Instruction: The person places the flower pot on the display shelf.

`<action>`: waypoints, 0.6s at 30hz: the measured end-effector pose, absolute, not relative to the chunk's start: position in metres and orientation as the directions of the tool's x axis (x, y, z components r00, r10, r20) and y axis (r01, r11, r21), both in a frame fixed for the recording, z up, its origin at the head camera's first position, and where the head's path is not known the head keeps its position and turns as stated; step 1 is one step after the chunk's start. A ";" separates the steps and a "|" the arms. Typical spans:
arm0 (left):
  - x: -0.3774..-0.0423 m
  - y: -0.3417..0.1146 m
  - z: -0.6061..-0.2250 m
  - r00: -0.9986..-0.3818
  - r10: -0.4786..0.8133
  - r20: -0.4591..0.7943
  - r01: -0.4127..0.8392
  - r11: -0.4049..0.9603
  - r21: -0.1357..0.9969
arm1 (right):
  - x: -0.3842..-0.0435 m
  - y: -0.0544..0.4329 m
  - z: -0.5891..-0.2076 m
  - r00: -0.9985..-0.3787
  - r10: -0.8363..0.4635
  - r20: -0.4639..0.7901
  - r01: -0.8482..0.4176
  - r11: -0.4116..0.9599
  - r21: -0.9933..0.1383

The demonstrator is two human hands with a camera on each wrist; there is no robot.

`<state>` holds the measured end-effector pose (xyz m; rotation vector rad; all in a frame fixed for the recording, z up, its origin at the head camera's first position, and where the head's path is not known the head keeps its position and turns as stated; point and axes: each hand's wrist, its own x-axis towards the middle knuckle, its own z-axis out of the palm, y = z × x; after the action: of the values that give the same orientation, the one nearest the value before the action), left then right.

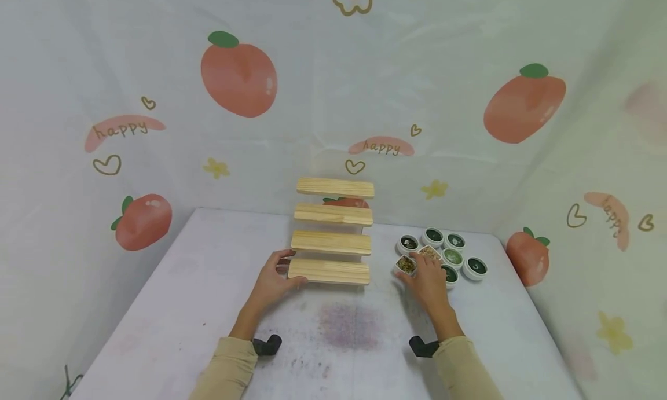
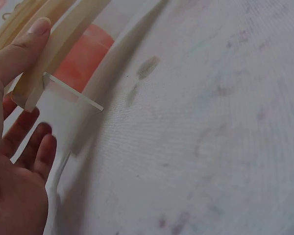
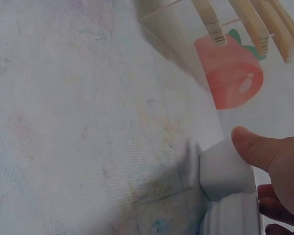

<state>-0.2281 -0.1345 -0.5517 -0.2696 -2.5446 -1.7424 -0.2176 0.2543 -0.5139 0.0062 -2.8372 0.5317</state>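
A tiered rack of pale wooden slats on clear supports stands at the middle of the table. My left hand holds the left end of its lowest slat, thumb on the front and fingers behind. To the right, my right hand pinches a small white angular pot with greenish-brown bits in it. In the right wrist view the thumb lies on the white wall of that pot; the other fingers are partly hidden behind it. A second angular pot with pale bits sits just beyond my fingers.
Several round white pots with dark green tops, such as one at the right, cluster around my right hand. One pot is partly covered by that hand. The white table has stains and meets a fruit-printed cloth backdrop.
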 end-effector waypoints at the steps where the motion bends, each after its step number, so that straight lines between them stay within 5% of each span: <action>1: -0.228 -0.134 -0.552 -0.985 0.118 0.128 0.162 0.342 0.926 | -0.218 0.254 -0.513 -0.970 0.045 0.238 -0.043 0.935 -0.352; 18: -0.235 -0.136 -0.562 -0.992 0.124 0.028 0.053 0.197 0.979 | -0.220 0.253 -0.508 -0.981 0.036 0.189 -0.030 0.941 -0.337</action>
<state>-0.2351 -0.1359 -0.5616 -0.1828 -2.4737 -2.0191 -0.2199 0.2534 -0.5078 -0.0048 -2.9039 0.5088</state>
